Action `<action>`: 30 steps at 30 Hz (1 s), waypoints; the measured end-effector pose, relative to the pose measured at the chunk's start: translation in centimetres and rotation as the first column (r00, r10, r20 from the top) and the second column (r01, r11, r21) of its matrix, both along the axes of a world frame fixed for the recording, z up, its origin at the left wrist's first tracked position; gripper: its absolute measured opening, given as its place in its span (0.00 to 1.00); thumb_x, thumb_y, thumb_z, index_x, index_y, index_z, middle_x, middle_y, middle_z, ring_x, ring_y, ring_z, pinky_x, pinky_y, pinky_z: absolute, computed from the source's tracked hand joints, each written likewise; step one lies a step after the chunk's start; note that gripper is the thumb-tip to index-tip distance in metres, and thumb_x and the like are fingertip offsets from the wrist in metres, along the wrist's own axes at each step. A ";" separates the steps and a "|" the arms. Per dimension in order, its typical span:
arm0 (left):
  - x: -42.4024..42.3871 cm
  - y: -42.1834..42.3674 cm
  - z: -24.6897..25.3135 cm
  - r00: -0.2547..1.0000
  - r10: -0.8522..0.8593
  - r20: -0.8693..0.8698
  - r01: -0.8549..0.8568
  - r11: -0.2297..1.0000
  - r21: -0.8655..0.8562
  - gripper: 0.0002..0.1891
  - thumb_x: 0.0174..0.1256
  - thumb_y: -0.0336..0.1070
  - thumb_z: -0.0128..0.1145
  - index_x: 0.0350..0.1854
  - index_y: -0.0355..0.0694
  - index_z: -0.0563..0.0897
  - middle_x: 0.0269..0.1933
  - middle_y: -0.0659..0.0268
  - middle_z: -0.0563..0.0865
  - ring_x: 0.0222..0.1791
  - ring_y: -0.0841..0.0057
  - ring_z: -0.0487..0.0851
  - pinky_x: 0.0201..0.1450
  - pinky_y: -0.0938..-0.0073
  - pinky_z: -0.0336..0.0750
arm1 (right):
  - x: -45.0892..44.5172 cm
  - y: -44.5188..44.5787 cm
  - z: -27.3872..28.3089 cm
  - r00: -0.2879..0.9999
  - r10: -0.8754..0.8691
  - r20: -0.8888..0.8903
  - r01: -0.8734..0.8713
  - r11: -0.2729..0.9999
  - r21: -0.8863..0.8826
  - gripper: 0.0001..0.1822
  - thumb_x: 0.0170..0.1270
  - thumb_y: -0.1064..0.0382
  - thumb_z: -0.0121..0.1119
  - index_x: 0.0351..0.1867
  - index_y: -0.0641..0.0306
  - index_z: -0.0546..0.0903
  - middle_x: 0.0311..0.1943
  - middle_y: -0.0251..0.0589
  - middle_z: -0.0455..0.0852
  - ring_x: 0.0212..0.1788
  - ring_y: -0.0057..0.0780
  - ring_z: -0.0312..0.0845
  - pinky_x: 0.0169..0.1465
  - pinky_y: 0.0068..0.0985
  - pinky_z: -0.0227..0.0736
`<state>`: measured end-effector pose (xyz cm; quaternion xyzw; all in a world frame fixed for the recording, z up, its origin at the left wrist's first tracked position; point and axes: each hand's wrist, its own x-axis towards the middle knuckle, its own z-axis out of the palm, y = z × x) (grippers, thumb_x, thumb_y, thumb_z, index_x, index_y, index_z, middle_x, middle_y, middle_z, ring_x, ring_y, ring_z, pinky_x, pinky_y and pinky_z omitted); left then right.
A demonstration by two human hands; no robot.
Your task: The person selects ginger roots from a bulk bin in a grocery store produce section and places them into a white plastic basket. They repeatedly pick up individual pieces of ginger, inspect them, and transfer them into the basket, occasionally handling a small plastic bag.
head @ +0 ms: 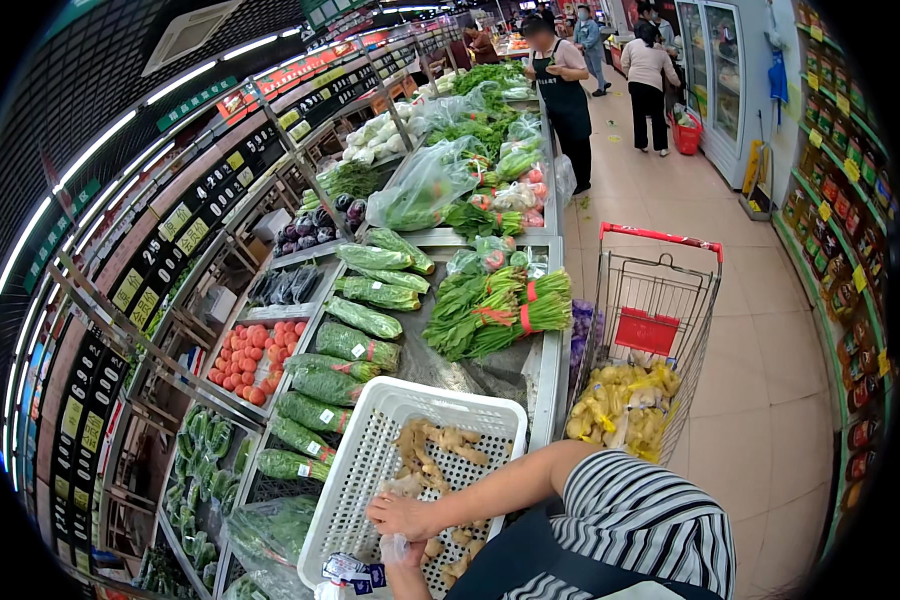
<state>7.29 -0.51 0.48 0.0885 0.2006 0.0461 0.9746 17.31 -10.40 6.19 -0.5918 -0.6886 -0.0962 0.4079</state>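
A white perforated plastic basket (517, 420) lies tilted on the display edge in front of me, with loose ginger roots (457, 442) inside. My right hand (406, 517) reaches across it with fingers closed around a clear plastic bag (396, 549). Pale ginger (403, 486) shows just beyond that hand and seems to be in the plastic. Below, my left hand (414, 553) is close against the right one, with the bag's clear film over its fingers; part of it is hidden. Beside the left wrist, dark blue and white printed tags (354, 571) hang at the basket's rim.
Wrapped leafy greens (351, 346) line the stall beyond the basket, near banded green bunches (499, 311) and tomatoes (259, 358). To the right stands a shopping cart (664, 238) holding yellow net bags of ginger (622, 405). An aproned person (562, 90) stands farther along; jar shelves (832, 247) edge the aisle.
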 end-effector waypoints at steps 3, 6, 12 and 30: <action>-0.3 0.4 0.8 0.991 0.065 -0.121 -0.063 0.998 0.020 0.13 0.67 0.40 0.45 0.49 0.39 0.73 0.44 0.63 0.79 0.41 0.72 0.78 0.46 0.70 0.75 | 0.2 -0.5 0.2 0.998 0.040 0.057 -0.040 0.999 0.004 0.08 0.44 0.62 0.58 0.24 0.64 0.76 0.37 0.44 0.69 0.49 0.42 0.63 0.53 0.36 0.56; 0.4 0.8 2.0 0.946 0.143 -0.291 -0.127 0.989 0.072 0.12 0.67 0.38 0.45 0.48 0.39 0.73 0.41 0.63 0.79 0.35 0.74 0.78 0.38 0.75 0.76 | 0.1 0.3 -1.6 0.981 0.161 -0.113 -0.161 0.987 0.003 0.10 0.47 0.61 0.58 0.28 0.64 0.77 0.36 0.45 0.70 0.46 0.41 0.66 0.49 0.35 0.62; -0.7 3.3 -0.1 0.984 0.120 -0.134 -0.114 0.992 0.052 0.07 0.67 0.31 0.46 0.39 0.34 0.74 0.31 0.64 0.79 0.23 0.81 0.74 0.18 0.86 0.67 | 0.3 1.1 -1.0 0.341 -0.153 -0.928 -0.376 0.882 -0.283 0.11 0.57 0.61 0.52 0.31 0.69 0.75 0.28 0.50 0.80 0.30 0.46 0.76 0.33 0.36 0.69; -0.7 0.1 3.5 0.934 0.292 -0.206 0.358 -0.760 0.542 0.03 0.53 0.27 0.57 0.29 0.34 0.80 0.28 0.52 0.82 0.28 0.52 0.79 0.33 0.59 0.72 | 3.5 1.0 -3.1 0.996 -0.025 -0.087 0.003 0.969 -0.246 0.05 0.47 0.65 0.58 0.22 0.63 0.80 0.25 0.44 0.78 0.32 0.43 0.77 0.33 0.39 0.71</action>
